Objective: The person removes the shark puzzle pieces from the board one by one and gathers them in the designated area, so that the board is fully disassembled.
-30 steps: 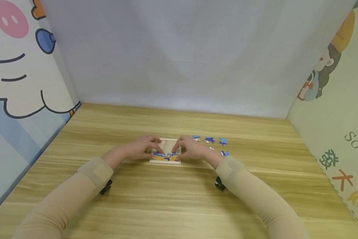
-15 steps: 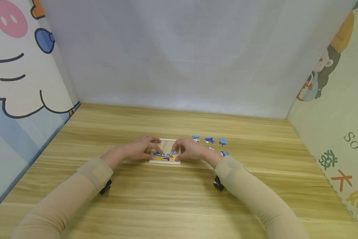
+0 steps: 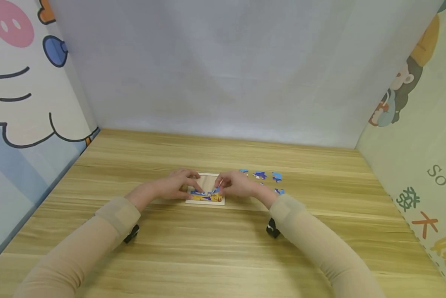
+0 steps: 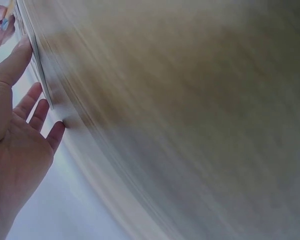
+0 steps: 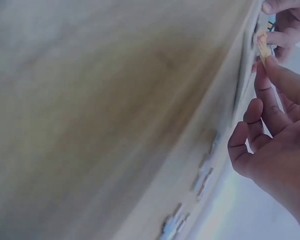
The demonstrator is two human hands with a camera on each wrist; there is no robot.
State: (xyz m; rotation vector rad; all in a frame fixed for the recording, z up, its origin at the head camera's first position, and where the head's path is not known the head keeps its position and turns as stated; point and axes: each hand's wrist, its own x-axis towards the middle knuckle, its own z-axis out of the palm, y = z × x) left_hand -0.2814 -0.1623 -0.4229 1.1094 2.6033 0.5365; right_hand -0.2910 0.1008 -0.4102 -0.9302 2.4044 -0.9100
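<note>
A shallow light-wood puzzle tray (image 3: pixel 206 203) lies on the table, with joined blue and yellow pieces (image 3: pixel 201 197) along its near side. My left hand (image 3: pixel 170 185) rests at the tray's left side, index finger extended onto the pieces and thumb at the near-left edge. In the left wrist view, the other fingers of the left hand (image 4: pixel 21 135) spread loosely by the tray's edge. My right hand (image 3: pixel 237 185) is over the tray's right side. Seen from the right wrist, its thumb and index finger pinch a yellow-orange puzzle piece (image 5: pixel 263 46), which looks tilted; its lower edge is partly hidden.
Several loose blue and white puzzle pieces (image 3: pixel 276 176) lie on the wooden table (image 3: pixel 208 248) right of the tray, some partly behind the right hand. A pale curtain (image 3: pixel 223 82) closes off the back, and printed panels stand on both sides.
The right thumb has moved up from the tray's near-right corner, and the piece there now looks tilted between thumb and finger. The left hand stays in place.
</note>
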